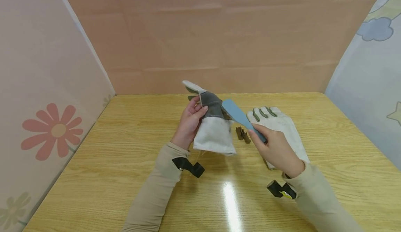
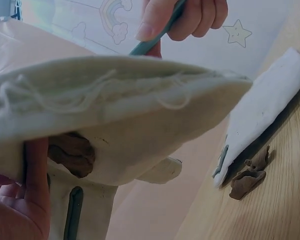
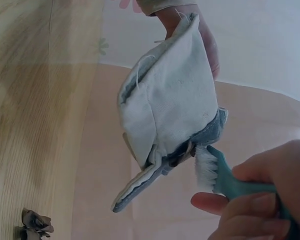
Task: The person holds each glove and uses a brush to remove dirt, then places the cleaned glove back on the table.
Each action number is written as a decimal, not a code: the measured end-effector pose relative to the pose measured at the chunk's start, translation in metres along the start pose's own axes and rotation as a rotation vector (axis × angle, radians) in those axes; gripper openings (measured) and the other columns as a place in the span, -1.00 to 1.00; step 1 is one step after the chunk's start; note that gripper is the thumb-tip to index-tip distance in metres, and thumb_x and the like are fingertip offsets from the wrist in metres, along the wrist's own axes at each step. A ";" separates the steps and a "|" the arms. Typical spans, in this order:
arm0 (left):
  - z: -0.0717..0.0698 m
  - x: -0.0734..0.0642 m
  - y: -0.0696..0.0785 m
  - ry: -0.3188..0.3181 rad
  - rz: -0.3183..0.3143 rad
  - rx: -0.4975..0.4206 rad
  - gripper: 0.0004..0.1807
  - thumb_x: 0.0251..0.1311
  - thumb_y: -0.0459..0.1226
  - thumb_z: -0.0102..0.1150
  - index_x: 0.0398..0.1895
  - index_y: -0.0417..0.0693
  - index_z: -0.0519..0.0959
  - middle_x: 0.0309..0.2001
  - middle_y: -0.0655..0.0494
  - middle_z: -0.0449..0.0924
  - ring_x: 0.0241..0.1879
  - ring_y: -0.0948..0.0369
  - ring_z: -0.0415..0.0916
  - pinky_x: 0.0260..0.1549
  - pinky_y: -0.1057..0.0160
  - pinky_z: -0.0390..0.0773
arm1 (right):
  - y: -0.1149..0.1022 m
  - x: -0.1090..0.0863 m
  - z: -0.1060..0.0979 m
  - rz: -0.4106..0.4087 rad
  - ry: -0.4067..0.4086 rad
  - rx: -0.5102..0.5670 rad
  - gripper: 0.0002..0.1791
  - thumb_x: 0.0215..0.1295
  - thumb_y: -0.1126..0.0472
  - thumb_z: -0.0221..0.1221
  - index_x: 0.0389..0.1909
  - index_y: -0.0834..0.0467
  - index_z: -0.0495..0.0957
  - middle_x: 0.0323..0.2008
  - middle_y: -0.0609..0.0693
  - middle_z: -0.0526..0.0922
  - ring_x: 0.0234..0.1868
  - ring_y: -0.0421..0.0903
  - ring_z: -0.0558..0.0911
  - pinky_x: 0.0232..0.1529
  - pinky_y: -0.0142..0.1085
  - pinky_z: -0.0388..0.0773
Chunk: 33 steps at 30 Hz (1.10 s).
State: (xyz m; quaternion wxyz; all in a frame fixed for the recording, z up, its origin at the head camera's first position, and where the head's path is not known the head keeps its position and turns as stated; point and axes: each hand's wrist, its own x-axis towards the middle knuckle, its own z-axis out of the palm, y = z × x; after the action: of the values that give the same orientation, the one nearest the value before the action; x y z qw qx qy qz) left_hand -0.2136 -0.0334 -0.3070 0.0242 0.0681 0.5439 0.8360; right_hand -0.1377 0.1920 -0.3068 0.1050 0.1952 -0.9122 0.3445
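Note:
My left hand (image 1: 189, 122) grips a white work glove (image 1: 214, 134) with grey patches, raised above the table with its cuff pointing down. A brown clump (image 2: 72, 154) sticks to the glove beside my fingers in the left wrist view. My right hand (image 1: 278, 150) holds a blue-green scrub brush (image 1: 239, 115) by its handle. In the right wrist view its white bristles (image 3: 206, 170) face the glove's grey part, at or very near a dirty fold; contact is hard to tell. The left palm is mostly hidden behind the glove.
A second white glove (image 1: 288, 131) with green-edged fingers lies on the wooden table (image 1: 125, 176), partly behind my right hand. Small brown clumps (image 1: 242, 135) lie between the two gloves. Walls stand behind and on both sides.

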 end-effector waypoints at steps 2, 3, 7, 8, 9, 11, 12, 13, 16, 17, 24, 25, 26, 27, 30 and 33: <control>-0.001 0.000 0.000 0.011 0.000 -0.008 -0.59 0.30 -0.53 -0.14 0.20 -0.18 0.29 -0.09 0.11 0.60 -0.27 0.38 0.55 -0.23 0.39 0.52 | 0.000 0.000 -0.001 -0.006 -0.007 -0.010 -0.69 0.44 0.17 -0.06 -0.03 0.26 0.53 -0.76 -0.12 0.25 -0.79 -0.37 0.08 -0.72 -0.42 0.18; -0.001 0.001 0.001 0.015 0.002 -0.011 -0.60 0.30 -0.53 -0.14 0.19 -0.18 0.29 -0.08 0.10 0.59 -0.27 0.39 0.55 -0.23 0.40 0.52 | 0.000 0.000 -0.002 -0.010 -0.010 -0.017 -0.70 0.44 0.17 -0.06 -0.04 0.27 0.53 -0.76 -0.13 0.25 -0.78 -0.38 0.09 -0.72 -0.42 0.18; -0.003 0.001 0.002 0.030 0.001 -0.015 -0.60 0.30 -0.53 -0.14 0.19 -0.16 0.30 0.01 0.02 0.56 -0.24 0.39 0.55 -0.22 0.40 0.52 | 0.000 0.001 -0.003 -0.017 -0.029 -0.033 -0.75 0.43 0.18 -0.06 -0.15 0.22 0.55 -0.76 -0.14 0.22 -0.78 -0.38 0.09 -0.70 -0.43 0.19; -0.003 0.001 0.003 0.033 -0.003 -0.014 -0.60 0.30 -0.52 -0.14 0.19 -0.16 0.30 0.03 -0.01 0.55 -0.24 0.39 0.55 -0.22 0.40 0.52 | 0.000 0.001 -0.004 -0.017 -0.034 -0.029 -0.74 0.44 0.17 -0.06 -0.14 0.22 0.54 -0.76 -0.14 0.22 -0.78 -0.38 0.09 -0.71 -0.43 0.18; -0.003 0.001 0.003 0.034 -0.007 -0.014 -0.60 0.31 -0.52 -0.14 0.19 -0.15 0.30 0.05 -0.02 0.54 -0.23 0.39 0.55 -0.22 0.40 0.53 | 0.000 0.001 -0.004 -0.016 -0.032 -0.026 -0.74 0.44 0.17 -0.06 -0.15 0.22 0.54 -0.76 -0.14 0.22 -0.78 -0.37 0.08 -0.71 -0.43 0.18; -0.003 0.000 0.003 0.033 -0.019 -0.012 -0.60 0.31 -0.51 -0.14 0.20 -0.14 0.30 0.06 -0.03 0.53 -0.24 0.39 0.56 -0.22 0.39 0.53 | 0.000 0.001 -0.005 -0.016 -0.015 -0.015 -0.75 0.44 0.17 -0.07 -0.15 0.21 0.54 -0.76 -0.14 0.21 -0.78 -0.36 0.08 -0.71 -0.42 0.17; -0.003 0.000 0.004 0.031 -0.025 -0.012 -0.59 0.31 -0.51 -0.15 0.21 -0.14 0.30 0.06 -0.02 0.54 -0.25 0.39 0.57 -0.22 0.39 0.54 | 0.000 0.001 -0.006 -0.015 0.001 -0.010 -0.74 0.44 0.17 -0.07 -0.12 0.21 0.54 -0.76 -0.14 0.21 -0.78 -0.36 0.08 -0.71 -0.42 0.17; -0.003 0.000 0.004 0.028 -0.030 -0.016 -0.59 0.31 -0.51 -0.15 0.21 -0.14 0.30 0.04 0.00 0.55 -0.26 0.39 0.57 -0.24 0.39 0.54 | -0.001 0.001 -0.006 -0.015 0.024 -0.007 -0.74 0.44 0.17 -0.07 -0.12 0.21 0.54 -0.77 -0.14 0.21 -0.78 -0.35 0.07 -0.71 -0.41 0.16; -0.002 -0.001 0.004 0.011 -0.037 -0.023 -0.59 0.31 -0.51 -0.15 0.21 -0.15 0.29 -0.05 0.10 0.58 -0.29 0.38 0.58 -0.25 0.40 0.55 | 0.000 0.001 -0.005 -0.021 0.105 -0.004 -0.74 0.43 0.18 -0.05 -0.10 0.22 0.54 -0.78 -0.13 0.21 -0.79 -0.35 0.06 -0.71 -0.40 0.15; -0.002 -0.001 0.003 0.006 -0.036 -0.025 -0.59 0.31 -0.52 -0.15 0.21 -0.15 0.29 -0.08 0.12 0.59 -0.30 0.38 0.58 -0.26 0.40 0.55 | 0.000 0.001 -0.004 -0.023 0.126 -0.005 -0.74 0.43 0.19 -0.05 -0.08 0.23 0.54 -0.79 -0.13 0.21 -0.80 -0.35 0.06 -0.72 -0.40 0.15; 0.000 -0.002 0.001 -0.006 -0.046 -0.022 -0.61 0.31 -0.51 -0.15 0.18 -0.14 0.30 -0.17 0.23 0.59 -0.31 0.38 0.56 -0.27 0.40 0.53 | 0.002 0.002 0.004 0.006 0.054 0.027 -0.65 0.45 0.16 -0.09 0.05 0.28 0.48 -0.77 -0.12 0.21 -0.81 -0.36 0.08 -0.74 -0.40 0.17; 0.001 -0.002 0.001 -0.003 -0.045 -0.017 -0.62 0.31 -0.51 -0.15 0.18 -0.14 0.30 -0.16 0.21 0.59 -0.30 0.38 0.56 -0.27 0.40 0.53 | 0.002 0.002 0.004 0.017 0.027 0.033 -0.64 0.46 0.14 -0.10 0.06 0.28 0.48 -0.77 -0.12 0.21 -0.81 -0.34 0.07 -0.75 -0.40 0.16; 0.001 -0.002 0.001 0.000 -0.041 -0.012 -0.61 0.31 -0.51 -0.15 0.18 -0.14 0.30 -0.14 0.18 0.59 -0.29 0.38 0.56 -0.26 0.40 0.53 | 0.001 0.002 0.004 0.028 0.003 0.038 -0.64 0.46 0.13 -0.11 0.05 0.26 0.48 -0.77 -0.12 0.20 -0.81 -0.34 0.07 -0.74 -0.40 0.16; 0.001 -0.002 0.001 0.004 -0.034 -0.007 -0.61 0.31 -0.51 -0.15 0.18 -0.14 0.30 -0.12 0.15 0.58 -0.28 0.38 0.55 -0.25 0.40 0.52 | 0.001 0.002 0.004 0.037 -0.017 0.042 -0.65 0.47 0.11 -0.12 0.03 0.24 0.48 -0.77 -0.11 0.20 -0.81 -0.33 0.07 -0.74 -0.40 0.16; 0.000 -0.001 0.002 0.022 -0.006 0.002 -0.60 0.30 -0.53 -0.14 0.19 -0.16 0.29 -0.06 0.07 0.58 -0.27 0.38 0.54 -0.24 0.39 0.51 | 0.001 0.001 0.002 0.040 -0.049 0.041 -0.69 0.47 0.11 -0.12 -0.06 0.20 0.51 -0.77 -0.11 0.20 -0.80 -0.31 0.07 -0.73 -0.39 0.17; -0.001 0.001 0.002 0.038 0.008 -0.005 -0.61 0.30 -0.53 -0.15 0.18 -0.17 0.30 -0.11 0.13 0.58 -0.27 0.39 0.54 -0.24 0.40 0.51 | 0.001 0.001 0.001 0.029 -0.063 0.027 -0.72 0.47 0.12 -0.12 -0.15 0.17 0.52 -0.78 -0.13 0.19 -0.80 -0.32 0.07 -0.72 -0.40 0.17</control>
State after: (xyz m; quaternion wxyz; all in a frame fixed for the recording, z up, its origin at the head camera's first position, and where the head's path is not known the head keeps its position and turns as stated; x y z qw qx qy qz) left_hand -0.2148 -0.0353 -0.3054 0.0107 0.0544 0.5418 0.8387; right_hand -0.1392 0.1916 -0.3074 0.0688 0.1941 -0.9131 0.3518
